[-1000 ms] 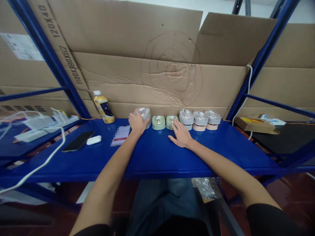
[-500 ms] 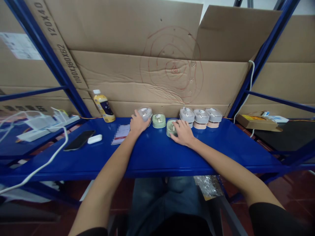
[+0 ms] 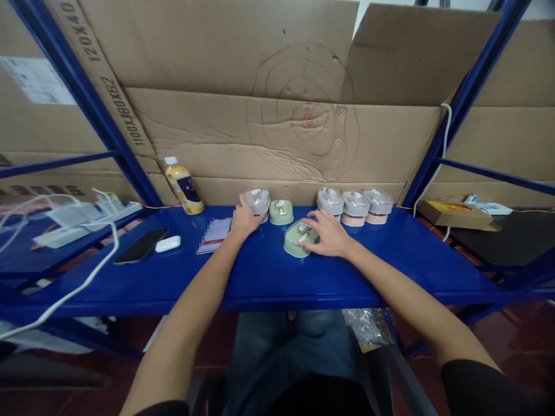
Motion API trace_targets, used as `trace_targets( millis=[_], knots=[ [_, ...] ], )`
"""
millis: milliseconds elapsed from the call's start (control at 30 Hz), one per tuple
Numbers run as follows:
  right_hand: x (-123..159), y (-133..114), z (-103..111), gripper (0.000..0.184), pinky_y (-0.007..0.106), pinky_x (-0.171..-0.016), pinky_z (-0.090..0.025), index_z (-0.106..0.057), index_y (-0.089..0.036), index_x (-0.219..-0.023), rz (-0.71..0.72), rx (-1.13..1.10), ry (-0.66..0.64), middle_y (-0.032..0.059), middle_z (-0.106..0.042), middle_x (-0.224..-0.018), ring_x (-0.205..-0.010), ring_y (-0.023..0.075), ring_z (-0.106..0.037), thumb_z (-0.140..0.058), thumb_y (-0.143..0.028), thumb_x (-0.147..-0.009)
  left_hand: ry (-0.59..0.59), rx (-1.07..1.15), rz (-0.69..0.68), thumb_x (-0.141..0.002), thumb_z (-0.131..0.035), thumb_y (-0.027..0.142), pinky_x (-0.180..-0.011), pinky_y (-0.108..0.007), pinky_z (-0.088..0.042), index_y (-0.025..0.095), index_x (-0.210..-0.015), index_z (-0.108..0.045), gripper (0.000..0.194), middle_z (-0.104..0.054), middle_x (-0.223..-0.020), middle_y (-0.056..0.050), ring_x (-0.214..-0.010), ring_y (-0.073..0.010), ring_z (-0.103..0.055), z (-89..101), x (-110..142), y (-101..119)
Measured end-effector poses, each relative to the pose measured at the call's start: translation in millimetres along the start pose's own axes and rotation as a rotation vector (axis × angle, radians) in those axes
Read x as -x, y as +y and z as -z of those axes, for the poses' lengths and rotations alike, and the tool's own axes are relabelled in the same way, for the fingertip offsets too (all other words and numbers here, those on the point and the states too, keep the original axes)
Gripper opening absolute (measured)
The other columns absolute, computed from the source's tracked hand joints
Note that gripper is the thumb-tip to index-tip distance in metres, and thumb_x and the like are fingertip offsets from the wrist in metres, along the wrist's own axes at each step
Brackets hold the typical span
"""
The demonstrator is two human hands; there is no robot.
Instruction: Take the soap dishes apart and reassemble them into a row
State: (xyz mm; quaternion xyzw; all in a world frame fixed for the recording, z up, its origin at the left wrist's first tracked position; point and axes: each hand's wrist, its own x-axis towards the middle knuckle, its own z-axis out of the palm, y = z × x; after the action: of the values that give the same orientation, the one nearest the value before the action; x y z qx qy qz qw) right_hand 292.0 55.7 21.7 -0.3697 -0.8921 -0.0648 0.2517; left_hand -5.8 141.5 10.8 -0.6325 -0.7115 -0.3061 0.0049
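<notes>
One green box is just left of the right hand, which grips it by the right side, while the curled left hand touches a grey box, whether gripping I cannot tell.

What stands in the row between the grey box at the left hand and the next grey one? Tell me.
One green box, as the head view shows; the other green box, at the right hand, sits nearer the camera.
</notes>
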Motion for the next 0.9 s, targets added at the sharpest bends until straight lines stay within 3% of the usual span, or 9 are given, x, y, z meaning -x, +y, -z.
trace_targets(
  millis=[133, 200, 300, 367, 433, 500, 633, 733, 900],
  knots=[
    [3.9, 23.2, 6.7, 0.102, 0.06, -0.125, -0.032, -0.045, -0.024, -0.158, 0.094, -0.17, -0.099, 0.0154, -0.033, -0.168, -0.155, 0.0398, -0.032, -0.081, -0.069, -0.075, 0.002, -0.011, 0.04, -0.082, -0.075, 0.053, -0.106, -0.052, -0.048, -0.001, -0.16, -0.012, 0.114, -0.056, -0.14, -0.036, -0.131, -0.0479, -0.058, 4.9, 3.0, 3.0],
    [4.5, 30.0, 3.7, 0.109, 0.059, -0.126, -0.03, -0.037, -0.026, -0.163, 0.112, -0.202, -0.167, 0.0135, -0.029, -0.171, -0.159, 0.0385, -0.026, -0.084, -0.065, -0.073, 0.081, -0.047, 0.048, -0.083, -0.073, 0.054, -0.106, -0.058, -0.046, -0.003, -0.159, -0.017, 0.11, -0.053, -0.14, -0.037, -0.13, -0.0517, -0.056, 10.8, 9.8, 11.0],
    [3.3, 28.5, -3.5, 0.1, 0.058, -0.124, -0.035, -0.041, -0.024, -0.161, 0.124, -0.151, -0.215, 0.0153, -0.037, -0.167, -0.155, 0.0384, -0.034, -0.084, -0.056, -0.076, 0.291, -0.038, -0.102, -0.09, -0.065, 0.045, -0.107, -0.059, -0.044, 0.003, -0.151, -0.038, 0.079, -0.053, -0.14, -0.032, -0.131, -0.0492, -0.053, 20.8, 28.8, 30.9],
    [2.2, 22.1, -5.5, 0.093, 0.058, -0.117, -0.042, -0.05, -0.019, -0.155, 0.098, -0.062, -0.172, 0.0196, -0.05, -0.156, -0.143, 0.0406, -0.047, -0.082, -0.06, -0.078, 0.341, 0.041, -0.276, -0.094, -0.059, 0.043, -0.11, -0.056, -0.043, 0.008, -0.137, -0.054, 0.055, -0.056, -0.136, -0.027, -0.132, -0.0445, -0.053, 24.9, 45.9, 44.8],
    [2.1, 14.9, -4.4, 0.096, 0.058, -0.108, -0.048, -0.056, -0.015, -0.149, 0.06, 0.029, -0.11, 0.022, -0.059, -0.139, -0.127, 0.0415, -0.057, -0.079, -0.072, -0.076, 0.21, 0.17, -0.504, -0.096, -0.057, 0.044, -0.11, -0.05, -0.046, 0.012, -0.125, -0.06, 0.043, -0.061, -0.126, -0.021, -0.125, -0.0377, -0.059, 24.9, 63.2, 54.7],
    [3.2, 10.0, -2.2, 0.104, 0.059, -0.103, -0.051, -0.058, -0.013, -0.147, 0.039, 0.087, -0.084, 0.0214, -0.063, -0.128, -0.116, 0.041, -0.06, -0.077, -0.081, -0.07, -0.029, 0.29, -0.703, -0.095, -0.061, 0.049, -0.111, -0.047, -0.048, 0.016, -0.128, -0.06, 0.047, -0.063, -0.127, -0.016, -0.124, -0.0332, -0.061, 20.3, 77.3, 58.9],
    [5.3, 10.4, -3.3, 0.097, 0.058, -0.104, -0.05, -0.059, -0.017, -0.145, 0.055, 0.037, -0.122, 0.02, -0.062, -0.131, -0.119, 0.0406, -0.059, -0.081, -0.075, -0.07, -0.399, 0.359, -0.747, -0.068, -0.087, 0.065, -0.12, -0.054, -0.041, 0.019, -0.155, -0.038, 0.11, -0.046, -0.157, -0.022, -0.146, -0.0413, -0.047, 4.7, 88.2, 54.7],
    [4.3, 16.2, -6.4, 0.09, 0.055, -0.103, -0.052, -0.057, -0.017, -0.145, 0.036, -0.125, -0.149, 0.0192, -0.063, -0.133, -0.12, 0.038, -0.062, -0.083, -0.066, -0.074, -0.509, 0.419, -0.681, -0.061, -0.093, 0.062, -0.119, -0.057, -0.04, 0.018, -0.162, -0.027, 0.128, -0.049, -0.155, -0.024, -0.144, -0.0433, -0.049, -4.1, 84.6, 48.8],
    [5.4, 33.7, 7.0, 0.083, 0.051, -0.1, -0.056, -0.059, -0.019, -0.143, -0.017, -0.315, -0.081, 0.0147, -0.068, -0.124, -0.111, 0.032, -0.067, -0.08, -0.067, -0.078, -0.519, 0.506, -0.681, -0.058, -0.096, 0.057, -0.121, -0.059, -0.036, 0.016, -0.166, -0.017, 0.14, -0.048, -0.155, -0.027, -0.145, -0.0425, -0.048, -9.7, 79.3, 44.0]
  ],
)
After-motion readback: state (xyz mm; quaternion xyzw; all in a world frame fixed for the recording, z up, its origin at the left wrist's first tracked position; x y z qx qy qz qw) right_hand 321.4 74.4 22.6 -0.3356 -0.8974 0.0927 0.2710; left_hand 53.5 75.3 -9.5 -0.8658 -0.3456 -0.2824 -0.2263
